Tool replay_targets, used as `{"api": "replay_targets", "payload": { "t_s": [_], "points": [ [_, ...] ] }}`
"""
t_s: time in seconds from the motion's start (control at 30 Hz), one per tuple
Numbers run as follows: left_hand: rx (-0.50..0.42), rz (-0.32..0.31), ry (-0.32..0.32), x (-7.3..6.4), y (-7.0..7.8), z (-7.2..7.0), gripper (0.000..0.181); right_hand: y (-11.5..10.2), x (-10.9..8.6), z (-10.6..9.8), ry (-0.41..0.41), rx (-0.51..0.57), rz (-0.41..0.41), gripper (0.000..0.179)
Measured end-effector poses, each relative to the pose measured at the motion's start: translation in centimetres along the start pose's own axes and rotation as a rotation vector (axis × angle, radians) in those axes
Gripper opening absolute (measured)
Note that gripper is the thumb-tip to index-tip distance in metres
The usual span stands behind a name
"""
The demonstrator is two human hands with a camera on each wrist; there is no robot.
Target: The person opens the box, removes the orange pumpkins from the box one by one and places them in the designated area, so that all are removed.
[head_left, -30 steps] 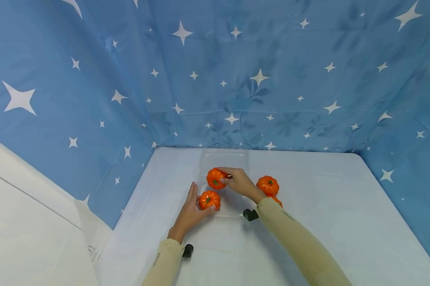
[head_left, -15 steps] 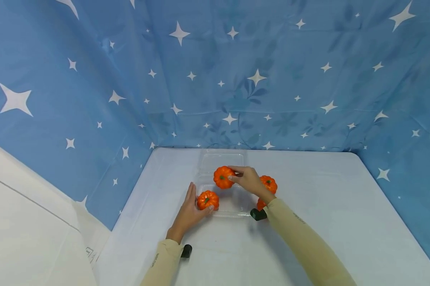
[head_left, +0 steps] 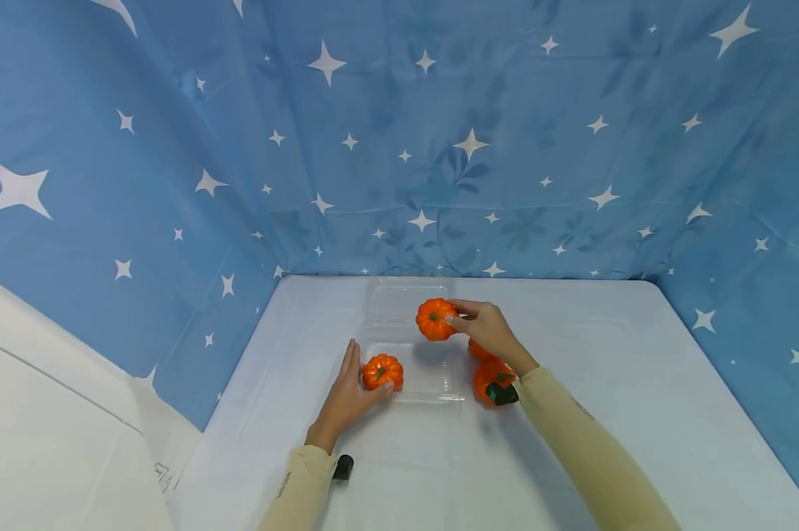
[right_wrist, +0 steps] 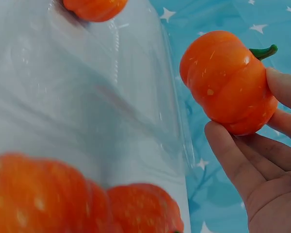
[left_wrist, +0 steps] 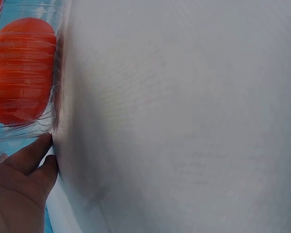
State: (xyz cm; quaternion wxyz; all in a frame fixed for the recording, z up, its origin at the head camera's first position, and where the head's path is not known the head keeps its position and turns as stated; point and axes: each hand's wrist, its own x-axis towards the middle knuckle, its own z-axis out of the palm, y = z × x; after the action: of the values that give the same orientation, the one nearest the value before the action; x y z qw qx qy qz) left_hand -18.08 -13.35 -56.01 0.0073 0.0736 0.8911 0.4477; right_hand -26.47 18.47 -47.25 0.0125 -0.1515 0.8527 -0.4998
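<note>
My right hand [head_left: 488, 330] pinches a small orange pumpkin [head_left: 432, 322] with a green stem, held up over the clear plastic container [head_left: 437, 365]. In the right wrist view, thumb and fingers grip this pumpkin from one side. A second pumpkin [head_left: 381, 374] sits inside the container at its left end. Beside that end lies my left hand [head_left: 347, 405], fingers straight along the outer wall and thumb near the front edge. Through the ribbed wall, the left wrist view shows the orange pumpkin [left_wrist: 22, 70], with the left fingertips right at the container's corner.
Two more pumpkins rest to the right of the container, the nearer pumpkin [head_left: 484, 380] partly behind a black wrist camera [head_left: 502, 394]. The container's clear lid [head_left: 409, 302] lies folded back behind it. Blue star-printed curtains [head_left: 426, 147] enclose the white table [head_left: 572, 442].
My right hand has carried its pumpkin to the right and slightly up, away from the pumpkin in the container. The left hand keeps its place by the container.
</note>
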Motion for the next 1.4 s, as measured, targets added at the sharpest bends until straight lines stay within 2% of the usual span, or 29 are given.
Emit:
{"api": "replay_targets", "payload": {
  "t_s": [0.17,0.4,0.8,1.17,1.4],
  "points": [
    [0.003,-0.002,0.001,0.0,-0.2,0.0,0.122,0.8,-0.6,-1.6,0.032,-0.035,0.015,0.050],
    [-0.006,0.004,0.001,-0.1,-0.5,0.0,0.122,1.8,-1.7,-3.9,0.070,-0.023,0.079,0.055],
    [0.002,0.010,0.003,-0.2,-0.3,-0.1,0.121,4.1,-4.0,-7.1,0.104,0.096,0.157,0.062],
    [0.002,0.016,0.001,0.0,-0.2,0.1,0.122,6.9,-6.3,-10.1,0.174,0.114,0.219,0.064],
    [0.000,0.009,-0.005,0.0,-0.2,0.1,0.122,8.7,-7.9,-11.2,0.193,0.075,0.300,0.066]
  ]
}}
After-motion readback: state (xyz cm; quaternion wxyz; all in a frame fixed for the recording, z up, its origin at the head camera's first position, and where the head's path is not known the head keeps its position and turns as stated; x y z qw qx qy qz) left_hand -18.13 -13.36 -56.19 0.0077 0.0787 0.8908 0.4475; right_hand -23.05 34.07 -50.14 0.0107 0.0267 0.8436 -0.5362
